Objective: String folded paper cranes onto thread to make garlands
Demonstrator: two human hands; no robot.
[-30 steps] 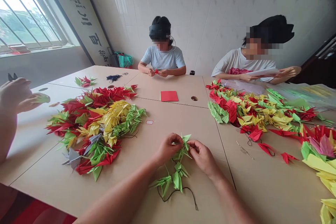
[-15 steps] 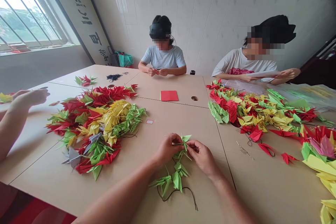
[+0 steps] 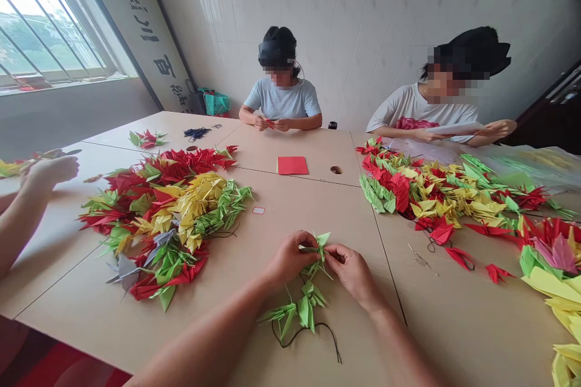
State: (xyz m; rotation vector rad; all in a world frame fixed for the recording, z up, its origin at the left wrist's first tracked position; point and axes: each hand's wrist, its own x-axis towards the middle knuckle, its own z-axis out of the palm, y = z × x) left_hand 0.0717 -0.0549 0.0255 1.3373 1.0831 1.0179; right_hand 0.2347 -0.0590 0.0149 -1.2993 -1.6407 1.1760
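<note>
Between my two hands is a green paper crane (image 3: 321, 240), its pointed tips sticking up above the fingers. My left hand (image 3: 296, 254) is closed, pinching the crane from the left side. My right hand (image 3: 349, 266) has thumb and forefinger pressed together on its right side. Below, more green folded cranes (image 3: 305, 308) hang and lie in a short string towards me on the table. A dark cord (image 3: 313, 328) trails from them in a loose curve. Whether my fingers also grip the cord is hidden.
Left lies a big heap of red, yellow and green cranes (image 3: 163, 211). Another heap (image 3: 436, 187) and a thin wire tool (image 3: 423, 259) are on the right. Red paper squares (image 3: 293, 165) lie ahead. Two people sit opposite; another person's hand (image 3: 54, 169) is at the left.
The crane and my fingertips have shifted very slightly; both hands stay on it. At the left, the other person's hand has moved a little left.
</note>
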